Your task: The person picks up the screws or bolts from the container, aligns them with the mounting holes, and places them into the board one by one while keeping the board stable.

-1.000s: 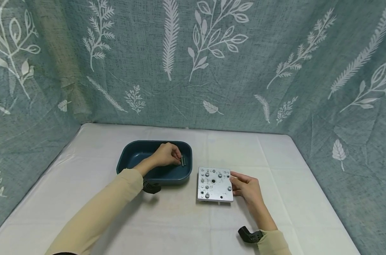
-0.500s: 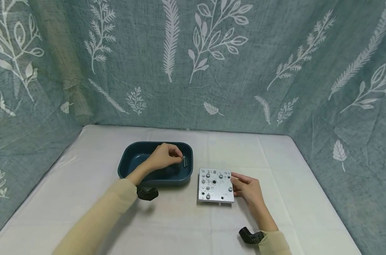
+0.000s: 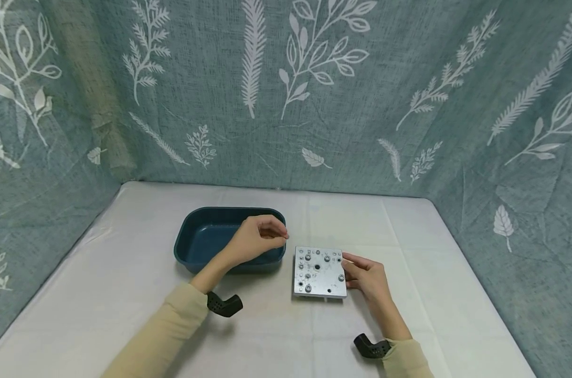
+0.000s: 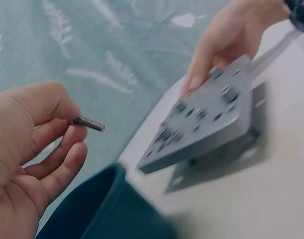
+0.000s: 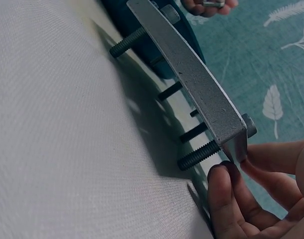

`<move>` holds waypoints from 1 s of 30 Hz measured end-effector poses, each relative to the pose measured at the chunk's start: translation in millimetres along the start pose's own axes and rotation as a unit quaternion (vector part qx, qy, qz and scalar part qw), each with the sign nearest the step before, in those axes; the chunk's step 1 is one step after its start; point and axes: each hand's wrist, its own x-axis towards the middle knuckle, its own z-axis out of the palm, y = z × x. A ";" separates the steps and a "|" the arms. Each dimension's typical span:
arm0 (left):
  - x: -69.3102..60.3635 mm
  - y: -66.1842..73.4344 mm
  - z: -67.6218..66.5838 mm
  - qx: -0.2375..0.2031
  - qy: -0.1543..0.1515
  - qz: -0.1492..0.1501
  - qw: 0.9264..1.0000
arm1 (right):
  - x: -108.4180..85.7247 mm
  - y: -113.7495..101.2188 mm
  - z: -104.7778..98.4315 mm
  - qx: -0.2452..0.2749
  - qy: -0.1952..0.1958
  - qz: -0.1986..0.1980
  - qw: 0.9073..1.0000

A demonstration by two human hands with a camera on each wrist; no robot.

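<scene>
One left hand (image 3: 250,244) is pinching a screw (image 4: 93,124).
Right hand (image 3: 370,279) is gripping the likely stiff, heavy plate (image 3: 327,273) by its right edge.

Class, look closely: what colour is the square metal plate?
Silver-grey; the plate shows best in the head view.

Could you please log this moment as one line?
left hand: pinches screw above bin | right hand: grips metal plate | threaded shanks protrude below

The left grip (image 4: 15,144) pinches a threaded screw (image 4: 92,124), one end exposed. Beyond, the right grip (image 4: 234,32) holds the far edge of a metal plate (image 4: 204,145) fitted with bolts (image 4: 230,93), above the white counter (image 4: 256,199). Foreground: a dark-teal container (image 4: 134,214).
</scene>
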 end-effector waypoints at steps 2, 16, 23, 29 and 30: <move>-0.9 2.4 9.8 -0.015 -0.019 0.022 0.999 | 0.6 0.4 -0.1 0.001 0.001 -0.001 1.000; 2.4 1.2 82.6 -0.003 -0.140 0.069 0.988 | 0.2 -1.5 0.8 0.013 -0.004 -0.002 1.000; 4.8 -0.1 95.3 0.025 -0.164 0.073 0.983 | 1.9 0.9 -1.0 0.011 -0.002 -0.004 1.000; 9.0 -2.2 100.6 0.035 -0.184 0.072 0.980 | 2.4 0.9 -2.4 0.010 -0.004 0.000 1.000; 9.4 -2.7 101.0 0.038 -0.187 0.071 0.979 | 2.2 0.8 -2.5 0.009 -0.005 0.000 1.000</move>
